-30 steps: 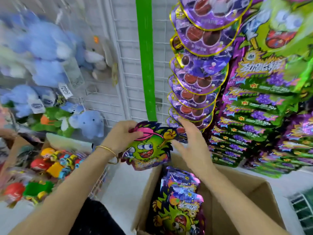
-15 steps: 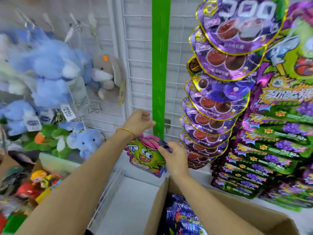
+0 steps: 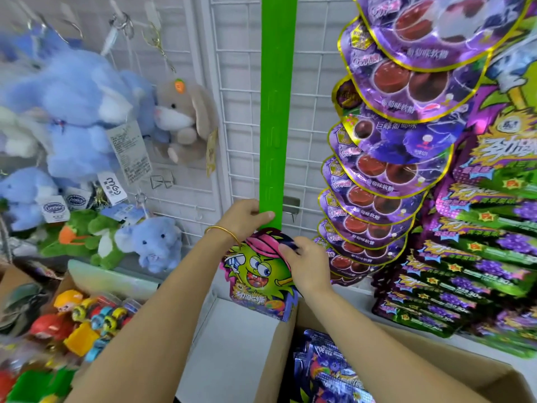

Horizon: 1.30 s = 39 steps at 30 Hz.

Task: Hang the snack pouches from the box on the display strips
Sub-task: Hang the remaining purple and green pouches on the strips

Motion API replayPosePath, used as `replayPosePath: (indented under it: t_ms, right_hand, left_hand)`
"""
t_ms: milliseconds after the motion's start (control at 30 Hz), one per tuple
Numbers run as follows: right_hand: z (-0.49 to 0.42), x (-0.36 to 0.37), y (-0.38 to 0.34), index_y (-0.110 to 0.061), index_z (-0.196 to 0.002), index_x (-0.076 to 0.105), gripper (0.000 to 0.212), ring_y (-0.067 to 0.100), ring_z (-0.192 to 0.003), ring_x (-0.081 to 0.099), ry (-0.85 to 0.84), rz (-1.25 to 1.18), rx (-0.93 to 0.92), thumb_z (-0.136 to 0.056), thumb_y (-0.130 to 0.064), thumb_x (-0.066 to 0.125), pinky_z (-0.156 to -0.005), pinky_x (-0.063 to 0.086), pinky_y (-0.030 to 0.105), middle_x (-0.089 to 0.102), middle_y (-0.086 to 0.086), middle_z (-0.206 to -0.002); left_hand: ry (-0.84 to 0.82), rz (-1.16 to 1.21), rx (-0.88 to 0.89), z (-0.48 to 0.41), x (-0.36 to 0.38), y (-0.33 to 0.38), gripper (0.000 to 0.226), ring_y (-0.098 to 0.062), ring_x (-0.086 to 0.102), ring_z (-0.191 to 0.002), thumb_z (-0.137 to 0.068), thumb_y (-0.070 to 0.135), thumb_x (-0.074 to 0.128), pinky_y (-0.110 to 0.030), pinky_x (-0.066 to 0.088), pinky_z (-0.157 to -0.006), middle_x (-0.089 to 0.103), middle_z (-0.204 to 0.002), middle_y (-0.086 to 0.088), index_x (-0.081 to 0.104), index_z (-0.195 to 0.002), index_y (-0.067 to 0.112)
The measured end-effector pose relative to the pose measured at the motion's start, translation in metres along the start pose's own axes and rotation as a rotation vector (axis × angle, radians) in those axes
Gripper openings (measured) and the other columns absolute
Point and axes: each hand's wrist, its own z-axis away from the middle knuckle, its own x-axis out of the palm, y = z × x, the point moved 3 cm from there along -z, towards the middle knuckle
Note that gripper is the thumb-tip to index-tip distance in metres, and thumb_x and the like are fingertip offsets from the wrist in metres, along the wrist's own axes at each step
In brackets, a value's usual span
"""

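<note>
Both hands have left the spot above the box where they held the pouch together a second ago. The left hand (image 3: 247,216) has gone up to the green display strip (image 3: 276,112), and the right hand (image 3: 308,266) has brought the snack pouch (image 3: 258,277) up beneath it.

The left hand's grip is closed, with thumb and fingers pinching the bottom end of the strip. A gold bangle (image 3: 223,231) sits on that wrist. The right hand's grip is curled around the pouch's upper right edge, with the thumb on the printed front. The pouch, showing a green cartoon face under a pink cap, hangs upright with its top meeting the strip's lower end. It cannot be told whether it sits on a hook.

The strip runs straight down the white wire grid (image 3: 250,82). At near right is the open cardboard box (image 3: 436,370), with more pouches (image 3: 328,370) lying inside. To the right of the strip hang overlapping purple pouches (image 3: 406,97), and beyond them green-and-purple packs (image 3: 479,257). At far left, plush toys (image 3: 87,112) hang on hooks.
</note>
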Motion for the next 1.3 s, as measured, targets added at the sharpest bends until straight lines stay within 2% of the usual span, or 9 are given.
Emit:
replayPosePath:
  t_ms: [167, 300, 433, 567, 700, 900, 1000, 1167, 1300]
  right_hand:
    - [-0.001, 0.006, -0.009, -0.008, -0.083, 0.067, 0.027, 0.028, -0.075, 0.059, -0.033, 0.111, -0.004, -0.086, -0.034, 0.062, -0.066, 0.044, 0.037, 0.062, 0.005, -0.071]
    - [0.001, 0.009, -0.011, -0.014, -0.064, 0.058, 0.035, 0.025, -0.065, 0.05, -0.004, 0.145, 0.057, -0.083, -0.043, 0.063, -0.058, 0.035, 0.034, 0.05, 0.0, -0.056]
    - [0.006, 0.011, -0.012, -0.023, -0.05, 0.046, 0.044, 0.024, -0.064, 0.049, 0.023, 0.163, 0.1, -0.082, -0.049, 0.062, -0.055, 0.031, 0.03, 0.045, -0.003, -0.052]
    - [0.01, 0.014, -0.016, -0.013, -0.056, 0.049, 0.049, 0.025, -0.063, 0.047, 0.069, 0.217, 0.109, -0.082, -0.054, 0.058, -0.05, 0.027, 0.03, 0.043, 0.001, -0.052]
    - [0.015, 0.015, -0.027, -0.018, -0.059, 0.04, 0.048, 0.023, -0.064, 0.043, 0.118, 0.356, 0.03, -0.085, -0.056, 0.053, -0.048, 0.02, 0.03, 0.039, -0.003, -0.052]
    - [0.017, 0.019, -0.029, -0.018, -0.069, 0.044, 0.04, 0.025, -0.065, 0.043, 0.149, 0.415, -0.057, -0.089, -0.053, 0.049, -0.055, 0.027, 0.032, 0.056, 0.003, -0.066]
    - [0.016, 0.021, -0.023, -0.018, -0.07, 0.046, 0.039, 0.027, -0.067, 0.048, 0.143, 0.405, -0.061, -0.09, -0.052, 0.048, -0.054, 0.028, 0.032, 0.056, 0.003, -0.067]
    - [0.016, 0.029, -0.004, -0.016, -0.076, 0.051, 0.033, 0.029, -0.076, 0.056, 0.001, 0.354, -0.046, -0.092, -0.045, 0.049, -0.058, 0.034, 0.034, 0.062, 0.007, -0.076]
    - [0.01, 0.032, 0.001, -0.01, -0.086, 0.059, 0.035, 0.032, -0.083, 0.058, -0.02, 0.356, -0.042, -0.093, -0.042, 0.049, -0.065, 0.042, 0.037, 0.066, 0.01, -0.084]
  left_hand:
    - [-0.019, 0.019, 0.003, 0.017, -0.002, -0.006, 0.042, -0.008, 0.029, -0.049, -0.093, 0.027, 0.051, -0.016, 0.026, -0.044, 0.028, -0.055, 0.003, 0.032, -0.057, 0.017]
    - [-0.01, 0.014, -0.002, 0.02, -0.005, -0.007, 0.044, -0.011, 0.027, -0.052, -0.093, 0.029, 0.049, -0.018, 0.024, -0.045, 0.027, -0.056, 0.002, 0.03, -0.055, 0.018]
    - [-0.014, 0.014, -0.023, 0.022, -0.006, -0.015, 0.045, -0.013, 0.025, -0.052, -0.093, 0.034, 0.049, -0.026, 0.021, -0.051, 0.024, -0.056, 0.002, 0.029, -0.056, 0.018]
    - [-0.006, 0.008, -0.022, 0.025, -0.011, -0.017, 0.046, -0.013, 0.025, -0.051, -0.093, 0.035, 0.048, -0.027, 0.021, -0.051, 0.024, -0.055, 0.002, 0.028, -0.055, 0.018]
    - [-0.012, 0.03, -0.066, 0.028, -0.01, -0.02, 0.047, -0.014, 0.027, -0.05, -0.092, 0.04, 0.047, -0.028, 0.023, -0.052, 0.025, -0.053, 0.002, 0.03, -0.055, 0.018]
    - [0.03, 0.043, -0.108, 0.029, -0.011, -0.019, 0.051, -0.015, 0.025, -0.048, -0.092, 0.04, 0.047, -0.027, 0.021, -0.051, 0.023, -0.051, 0.001, 0.028, -0.051, 0.017]
    - [0.05, 0.063, -0.121, 0.028, -0.009, -0.02, 0.051, -0.016, 0.025, -0.049, -0.092, 0.041, 0.048, -0.029, 0.02, -0.053, 0.023, -0.05, 0.001, 0.028, -0.05, 0.018]
    - [0.072, 0.089, -0.09, 0.028, -0.007, -0.026, 0.046, -0.019, 0.04, -0.055, -0.091, 0.04, 0.051, -0.029, 0.033, -0.061, 0.043, -0.058, -0.012, 0.043, -0.058, 0.008]
    - [0.041, 0.1, -0.055, 0.03, -0.005, -0.03, 0.04, -0.015, 0.031, -0.054, -0.091, 0.027, 0.054, -0.025, 0.028, -0.053, 0.037, -0.06, -0.01, 0.039, -0.057, 0.011]
